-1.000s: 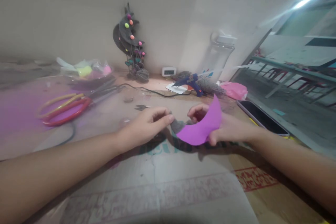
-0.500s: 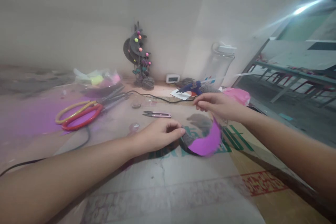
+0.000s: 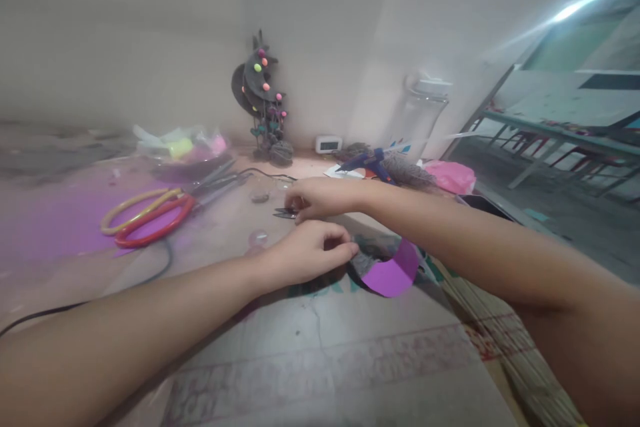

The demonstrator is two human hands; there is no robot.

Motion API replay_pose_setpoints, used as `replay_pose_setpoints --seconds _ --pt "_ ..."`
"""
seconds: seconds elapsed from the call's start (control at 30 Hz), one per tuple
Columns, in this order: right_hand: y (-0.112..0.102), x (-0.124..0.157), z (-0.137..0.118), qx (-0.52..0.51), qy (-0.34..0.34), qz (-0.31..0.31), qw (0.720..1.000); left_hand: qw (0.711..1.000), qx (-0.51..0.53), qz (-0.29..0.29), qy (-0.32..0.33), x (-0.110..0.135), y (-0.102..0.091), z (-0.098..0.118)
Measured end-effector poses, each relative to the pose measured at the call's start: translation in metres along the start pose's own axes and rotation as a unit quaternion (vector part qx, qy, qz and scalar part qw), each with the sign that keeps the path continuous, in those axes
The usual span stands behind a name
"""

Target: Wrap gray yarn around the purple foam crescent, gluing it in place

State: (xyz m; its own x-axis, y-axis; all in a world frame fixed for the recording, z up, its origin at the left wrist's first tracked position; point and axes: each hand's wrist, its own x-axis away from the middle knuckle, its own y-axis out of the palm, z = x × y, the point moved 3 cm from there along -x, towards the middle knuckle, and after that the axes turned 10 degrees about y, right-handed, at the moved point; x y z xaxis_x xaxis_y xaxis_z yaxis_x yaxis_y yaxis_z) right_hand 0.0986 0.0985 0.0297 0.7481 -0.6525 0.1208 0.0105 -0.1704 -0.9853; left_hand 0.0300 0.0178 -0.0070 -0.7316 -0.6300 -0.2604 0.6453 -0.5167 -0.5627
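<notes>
A purple paper crescent (image 3: 393, 273), partly wrapped in grey yarn (image 3: 364, 261), is in front of me over the cardboard. My left hand (image 3: 313, 253) pinches its yarn-covered left end between thumb and fingers. Across and beyond it reaches my right hand (image 3: 320, 200), its fingers curled over the handle of small thread snips (image 3: 285, 213). Only the dark blades of the snips show, pointing left; the rest lies hidden under the fingers. My right forearm covers part of the crescent's upper right tip.
Large scissors (image 3: 155, 220) with red and yellow handles lie at left. Behind are a crescent ornament with coloured balls (image 3: 263, 83), a small digital clock (image 3: 329, 144), a blue glue gun (image 3: 367, 161), a clear bottle (image 3: 423, 117) and a pink bag (image 3: 453, 177).
My right hand has moved left from beside the glue gun, down onto the thread snips. The left hand keeps its pinch on the crescent, almost in the same place.
</notes>
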Motion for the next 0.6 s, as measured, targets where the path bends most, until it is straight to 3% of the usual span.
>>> replay_pose_setpoints --seconds 0.17,0.27,0.43,0.5,0.6 --pt "0.0 -0.001 0.004 0.011 0.016 0.058 0.998 1.0 0.026 -0.004 -0.007 0.0 0.0 0.0" --pt "-0.01 0.015 0.009 0.006 0.07 0.134 0.988 0.999 0.025 -0.007 -0.018 0.0 -0.001 -0.001" --pt "-0.032 0.089 0.008 -0.089 0.193 0.334 0.918 0.998 0.042 0.026 -0.049 0.003 -0.003 -0.001" --pt "-0.026 0.122 0.001 -0.145 0.201 0.367 0.897 0.996 0.037 0.058 -0.054 0.003 -0.005 -0.002" --pt "0.002 0.155 -0.01 -0.143 0.178 0.33 0.916 0.994 0.045 0.076 -0.062 0.003 -0.006 -0.005"
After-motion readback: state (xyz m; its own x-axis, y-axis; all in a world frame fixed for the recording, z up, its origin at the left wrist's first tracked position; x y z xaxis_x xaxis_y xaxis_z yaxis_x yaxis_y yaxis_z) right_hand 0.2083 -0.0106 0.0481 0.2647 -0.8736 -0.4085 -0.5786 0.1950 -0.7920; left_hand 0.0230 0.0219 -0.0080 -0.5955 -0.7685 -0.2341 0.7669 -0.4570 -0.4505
